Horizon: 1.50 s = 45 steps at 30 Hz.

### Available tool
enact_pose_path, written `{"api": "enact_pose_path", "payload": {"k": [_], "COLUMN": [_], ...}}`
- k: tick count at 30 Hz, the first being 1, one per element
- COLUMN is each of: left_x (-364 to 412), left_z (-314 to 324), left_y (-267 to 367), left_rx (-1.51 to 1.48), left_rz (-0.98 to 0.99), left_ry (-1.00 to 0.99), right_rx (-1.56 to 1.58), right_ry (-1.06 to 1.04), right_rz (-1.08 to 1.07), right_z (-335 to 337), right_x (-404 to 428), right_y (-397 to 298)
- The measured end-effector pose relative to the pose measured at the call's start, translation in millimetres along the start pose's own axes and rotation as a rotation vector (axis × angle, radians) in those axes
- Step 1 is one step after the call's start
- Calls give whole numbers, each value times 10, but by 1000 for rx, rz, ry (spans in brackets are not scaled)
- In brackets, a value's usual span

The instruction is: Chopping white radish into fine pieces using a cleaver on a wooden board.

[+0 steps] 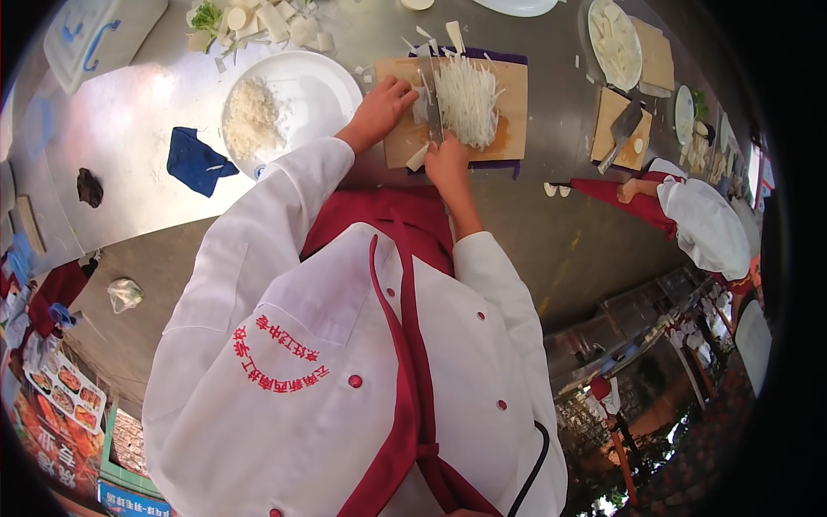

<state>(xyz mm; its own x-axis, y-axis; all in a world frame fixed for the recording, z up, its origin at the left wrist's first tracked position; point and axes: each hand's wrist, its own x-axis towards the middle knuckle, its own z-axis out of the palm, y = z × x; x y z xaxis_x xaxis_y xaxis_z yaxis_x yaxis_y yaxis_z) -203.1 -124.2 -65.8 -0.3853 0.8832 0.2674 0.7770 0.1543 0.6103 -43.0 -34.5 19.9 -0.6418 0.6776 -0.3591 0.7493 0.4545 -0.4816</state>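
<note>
My right hand (447, 158) grips the handle of a cleaver, whose blade (429, 90) stands on edge across a wooden cutting board (512, 110). Just left of the blade, my left hand (386, 106) has its fingers bent, the tips at some thin white vegetable slices (420, 108); whether they hold the slices is unclear. A pile of fine white vegetable shreds (468, 100) lies right of the blade. One pale offcut (418, 158) sits at the board's near edge. Under the board shows a purple cloth (507, 55).
Left of the board, a large white plate (316, 90) bears finely chopped white food (253, 116). Beyond are vegetable trimmings (278, 22) and a lidded plastic box (106, 39). A blue cloth (197, 160) lies nearer. Rightward, another cleaver (623, 126) rests on a board; a person (701, 213) stands near.
</note>
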Motion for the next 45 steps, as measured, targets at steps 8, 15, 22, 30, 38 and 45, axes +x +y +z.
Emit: {"api": "enact_pose_path", "payload": {"k": [8,15,22,30,38,45], "left_x": [0,-61,-65,-86,-54,-473], "left_z": [15,-67,-106,-104,-199,-44], "left_y": [-51,-103,-85,-98,108,616], "left_rx": [56,71,51,11,-103,-85], "left_rz": [71,40,54,46,-147,-198], "left_ry": [-33,-21,-23,-13,121,-150], "right_rx": [-11,4,-14,-18,19,288], "right_ry": [-29,-56,-10,-22,-25,-209], "right_rz": [-4,56,54,-6,-4,178], "right_z": [124,61,116,191,293,238], "right_x": [-21,-10,-7,47,43,290], "right_y": [131,-75,-89,-80,-86,412]}}
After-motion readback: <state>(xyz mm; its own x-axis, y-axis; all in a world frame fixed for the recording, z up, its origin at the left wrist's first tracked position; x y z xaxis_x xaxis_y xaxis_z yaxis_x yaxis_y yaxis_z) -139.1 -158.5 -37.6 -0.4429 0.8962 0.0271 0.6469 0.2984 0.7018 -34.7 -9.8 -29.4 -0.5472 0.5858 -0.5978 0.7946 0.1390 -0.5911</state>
